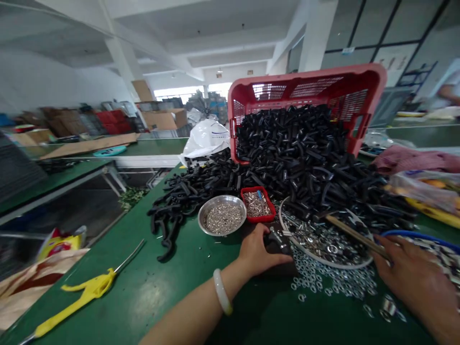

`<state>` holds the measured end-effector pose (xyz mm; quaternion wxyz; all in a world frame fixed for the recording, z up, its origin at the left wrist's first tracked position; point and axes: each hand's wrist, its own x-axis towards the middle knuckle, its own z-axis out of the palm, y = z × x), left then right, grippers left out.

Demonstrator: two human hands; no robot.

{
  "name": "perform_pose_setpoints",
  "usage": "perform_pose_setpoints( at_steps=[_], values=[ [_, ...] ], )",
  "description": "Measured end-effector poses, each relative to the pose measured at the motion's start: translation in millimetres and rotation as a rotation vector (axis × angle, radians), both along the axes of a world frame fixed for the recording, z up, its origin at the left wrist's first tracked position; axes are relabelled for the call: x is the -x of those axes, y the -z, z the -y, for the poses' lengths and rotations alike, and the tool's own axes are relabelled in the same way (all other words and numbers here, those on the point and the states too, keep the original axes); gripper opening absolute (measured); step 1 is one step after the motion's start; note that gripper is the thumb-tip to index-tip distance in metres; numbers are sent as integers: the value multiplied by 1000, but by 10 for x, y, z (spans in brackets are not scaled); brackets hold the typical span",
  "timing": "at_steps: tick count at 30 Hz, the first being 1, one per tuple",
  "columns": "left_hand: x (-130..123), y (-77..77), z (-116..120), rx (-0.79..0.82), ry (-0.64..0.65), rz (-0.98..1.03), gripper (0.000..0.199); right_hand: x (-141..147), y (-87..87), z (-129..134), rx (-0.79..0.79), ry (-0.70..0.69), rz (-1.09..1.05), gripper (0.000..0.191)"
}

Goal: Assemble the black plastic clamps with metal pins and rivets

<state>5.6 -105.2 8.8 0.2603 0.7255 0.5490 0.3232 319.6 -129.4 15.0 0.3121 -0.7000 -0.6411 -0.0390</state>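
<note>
My left hand (pixel 256 254), with a pale bangle (pixel 223 292) on the wrist, is closed around a black plastic part (pixel 271 245) on a dark block (pixel 276 270). Shiny metal pieces (pixel 279 237) stick out at the part's top. In my right hand (pixel 420 278) is a hammer, gripped by its wooden handle (pixel 354 235). The hammer's head points left, over a round tray (pixel 312 256) of metal fittings. Loose metal rings (pixel 316 275) lie between the two hands. Behind my left hand stand a metal bowl (pixel 223 218) of small pins and a red tray (pixel 258 203) of small metal parts.
A tipped red crate (pixel 305 79) spills a heap of black parts (pixel 294 153) across the green table (pixel 143 297). A yellow air gun (pixel 86 290) lies at left. A blue-rimmed container (pixel 424 234) and plastic bags (pixel 427 189) sit at right. Another person's arm shows far right.
</note>
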Motion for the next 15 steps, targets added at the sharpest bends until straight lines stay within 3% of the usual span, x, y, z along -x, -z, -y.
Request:
perform_pose_setpoints(
  at_steps=[2, 5, 8, 11, 13, 15],
  values=[
    [-84, -51, 68, -24, -63, 11, 74, 490, -60, 8, 74, -66, -258, 48],
    [-208, -74, 162, -97, -68, -77, 70, 1344, -77, 19, 498, -374, -1014, 50],
    [-113, -92, 227, -195, 11, -203, 58, 1874, 31, -81, 439, -296, -1467, 37],
    [471, -161, 207, -223, -63, -390, 39, 1973, 183, -179, 405, -225, -1554, 33],
    [1119, -197, 169, -126, -320, -576, 32, 1920, 256, -194, 434, -209, -1503, 33],
    [1820, -186, 142, 57, -432, -766, 27, 1867, 293, -187, 462, -222, -1438, 33]
  ],
)
